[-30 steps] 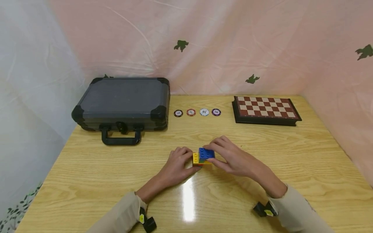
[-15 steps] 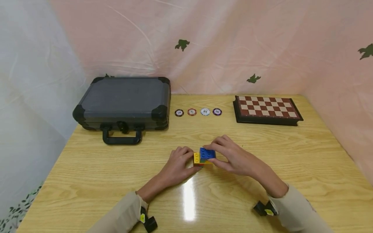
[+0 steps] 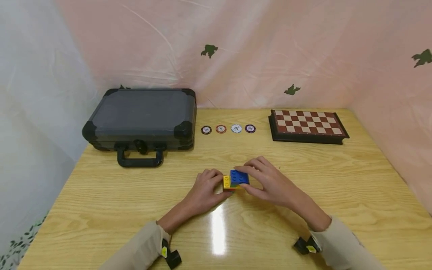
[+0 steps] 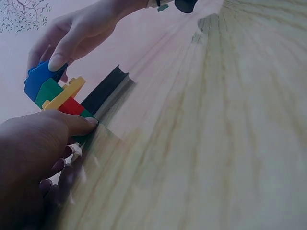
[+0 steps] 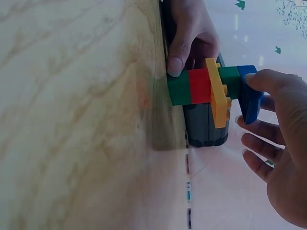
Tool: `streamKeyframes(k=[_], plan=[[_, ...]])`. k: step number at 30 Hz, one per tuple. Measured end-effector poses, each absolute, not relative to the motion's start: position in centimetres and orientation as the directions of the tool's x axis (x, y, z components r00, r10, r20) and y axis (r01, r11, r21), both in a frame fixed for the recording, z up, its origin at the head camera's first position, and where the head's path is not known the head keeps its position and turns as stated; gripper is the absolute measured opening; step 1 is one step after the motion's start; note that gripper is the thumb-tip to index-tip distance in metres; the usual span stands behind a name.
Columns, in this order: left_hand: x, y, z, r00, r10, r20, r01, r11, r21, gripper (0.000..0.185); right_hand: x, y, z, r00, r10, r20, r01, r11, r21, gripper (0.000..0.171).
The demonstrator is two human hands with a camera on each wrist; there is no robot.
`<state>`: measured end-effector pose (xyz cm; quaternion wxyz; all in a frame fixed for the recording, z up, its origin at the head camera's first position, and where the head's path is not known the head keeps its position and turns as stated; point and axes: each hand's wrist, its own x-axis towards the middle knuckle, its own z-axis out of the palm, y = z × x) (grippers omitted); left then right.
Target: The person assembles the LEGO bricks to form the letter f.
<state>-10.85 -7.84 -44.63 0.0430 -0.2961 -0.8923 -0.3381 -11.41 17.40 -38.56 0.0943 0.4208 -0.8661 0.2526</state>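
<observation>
A small stack of toy building bricks stands on the table. From the bottom up it has a green brick (image 5: pixel 179 88), a red brick (image 5: pixel 199 86), a wider flat yellow piece (image 5: pixel 218 98), another green brick (image 5: pixel 229 81) and a blue brick (image 3: pixel 239 177) on top. My left hand (image 3: pixel 204 192) grips the bottom of the stack, its thumb (image 4: pixel 81 123) against the lower green brick. On the other side, my right hand (image 3: pixel 270 183) pinches the blue brick between thumb and fingers. The blue brick touches the upper green one; whether they are fully joined I cannot tell.
A grey hard case (image 3: pixel 141 116) with a black handle (image 3: pixel 140 161) lies at the back left. Several poker chips (image 3: pixel 236 128) form a row behind the stack. At the back right lies a folded chessboard (image 3: pixel 308 125). Pale cloth (image 3: pixel 249 48) hangs behind the table.
Both hands keep their hold on the brick stack, which stays in place. Only slight shifts of the whole head view show.
</observation>
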Motion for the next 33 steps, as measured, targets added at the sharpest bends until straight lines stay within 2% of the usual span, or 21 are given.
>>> streamKeyframes(k=[5,8,15,19,23,28,33], plan=[[-10.8,-7.8,-44.6,-0.818,0.500,0.282,0.562,0.597,0.573,0.031,-11.3,18.2,-39.3,-0.690,-0.634,0.350,-0.716,0.526,-0.459,0.065],[-10.8,-7.8,-44.6,-0.820,0.502,0.277,0.560,0.597,0.575,0.032,-11.3,19.0,-39.8,-0.738,-0.598,0.312,-0.655,0.526,-0.543,0.067],[-10.9,-7.7,-44.6,-0.829,0.497,0.258,0.543,0.601,0.586,0.032,-11.2,19.4,-41.6,-0.800,-0.551,0.237,-0.521,0.444,-0.729,0.058],[-10.9,-7.8,-44.7,-0.830,0.495,0.257,0.540,0.601,0.590,0.032,-11.1,19.0,-42.7,-0.833,-0.521,0.186,-0.426,0.391,-0.816,0.046],[-10.9,-7.9,-44.6,-0.831,0.497,0.250,0.537,0.599,0.594,0.032,-11.0,18.7,-43.1,-0.847,-0.501,0.177,-0.388,0.355,-0.851,0.032],[-10.9,-8.1,-44.4,-0.833,0.507,0.223,0.523,0.589,0.616,0.036,-10.9,18.5,-43.0,-0.856,-0.488,0.172,-0.373,0.353,-0.858,0.029],[-10.6,-8.5,-44.3,-0.838,0.501,0.215,0.496,0.537,0.682,0.055,-10.8,18.5,-43.0,-0.851,-0.491,0.189,-0.391,0.351,-0.851,0.029]])
